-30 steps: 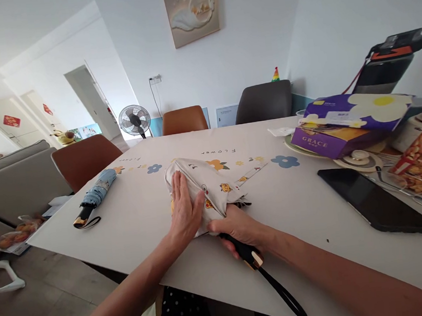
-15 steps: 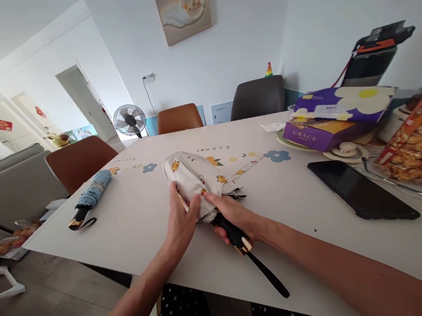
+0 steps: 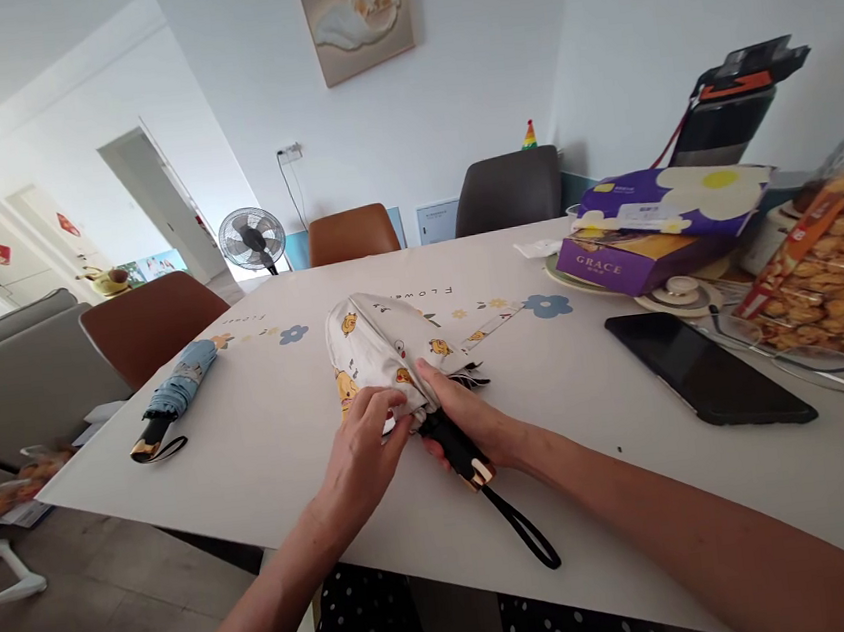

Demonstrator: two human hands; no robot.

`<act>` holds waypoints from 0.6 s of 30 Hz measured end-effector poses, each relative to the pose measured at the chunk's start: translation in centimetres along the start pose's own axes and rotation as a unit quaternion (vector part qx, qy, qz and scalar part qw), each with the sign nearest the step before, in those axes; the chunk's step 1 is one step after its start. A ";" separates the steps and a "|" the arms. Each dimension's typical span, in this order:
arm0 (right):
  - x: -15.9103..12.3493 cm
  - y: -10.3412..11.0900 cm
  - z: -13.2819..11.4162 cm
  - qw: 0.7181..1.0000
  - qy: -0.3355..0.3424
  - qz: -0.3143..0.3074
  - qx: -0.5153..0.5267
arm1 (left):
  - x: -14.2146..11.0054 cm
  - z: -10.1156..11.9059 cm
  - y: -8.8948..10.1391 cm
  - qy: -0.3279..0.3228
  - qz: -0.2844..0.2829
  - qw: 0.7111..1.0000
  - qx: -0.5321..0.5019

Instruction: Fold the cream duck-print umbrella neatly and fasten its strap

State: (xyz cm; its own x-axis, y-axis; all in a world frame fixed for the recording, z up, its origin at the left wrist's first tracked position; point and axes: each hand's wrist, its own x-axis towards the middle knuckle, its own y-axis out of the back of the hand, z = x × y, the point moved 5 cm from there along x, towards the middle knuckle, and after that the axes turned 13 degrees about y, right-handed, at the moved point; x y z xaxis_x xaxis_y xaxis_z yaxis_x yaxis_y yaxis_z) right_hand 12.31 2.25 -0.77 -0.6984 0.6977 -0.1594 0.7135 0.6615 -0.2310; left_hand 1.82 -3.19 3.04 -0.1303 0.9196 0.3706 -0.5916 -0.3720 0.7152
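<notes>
A folding umbrella (image 3: 380, 346) with cream cloth and yellow cartoon figures lies on the table in front of me, its folds loosely gathered. Its black handle with a gold-coloured end and a wrist loop points toward me. My right hand (image 3: 467, 417) is wrapped round the umbrella where cloth meets handle, thumb on top. At the near left edge of the cloth, my left hand (image 3: 367, 442) pinches a fold with bent fingers. A cloth strap (image 3: 495, 326) sticks out to the right. Off to the left rests a blue folded umbrella (image 3: 180, 392).
On the right of the table (image 3: 581, 541) lie a black phone (image 3: 706, 367) and eyeglasses (image 3: 804, 361). Behind them are a purple box (image 3: 605, 267), a tissue pack (image 3: 673, 199), a jar of snacks (image 3: 831, 263) and a dark bottle (image 3: 725, 113). Chairs line the far side.
My left hand has gone from lying flat on the cloth to pinching its near edge. The right hand keeps its grip on the umbrella. The view has shifted slightly.
</notes>
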 end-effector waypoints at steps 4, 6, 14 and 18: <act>-0.1 -0.1 0.1 1.000 -0.017 -0.005 0.004 | 0.0 0.3 0.2 -0.025 0.018 0.998 0.046; -0.2 -0.2 0.1 0.999 -0.031 -0.006 0.009 | 0.0 0.3 0.4 -0.020 0.026 0.999 0.031; -0.2 -0.2 -0.5 0.999 -0.021 0.018 0.024 | -0.1 -0.6 1.0 0.025 0.024 0.998 -0.052; -0.1 -0.3 -0.4 0.999 -0.023 -0.004 0.049 | -0.1 -0.9 0.9 0.062 0.036 0.993 -0.089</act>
State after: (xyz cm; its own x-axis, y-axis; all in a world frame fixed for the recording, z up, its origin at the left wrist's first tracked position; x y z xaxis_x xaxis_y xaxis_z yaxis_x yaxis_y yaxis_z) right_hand 12.20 2.07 -0.25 -0.7080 0.6771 -0.2006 0.7000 0.6356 -0.3255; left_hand 0.60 -3.52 3.07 -0.2681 0.9036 0.3342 -0.7067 -0.4202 0.5692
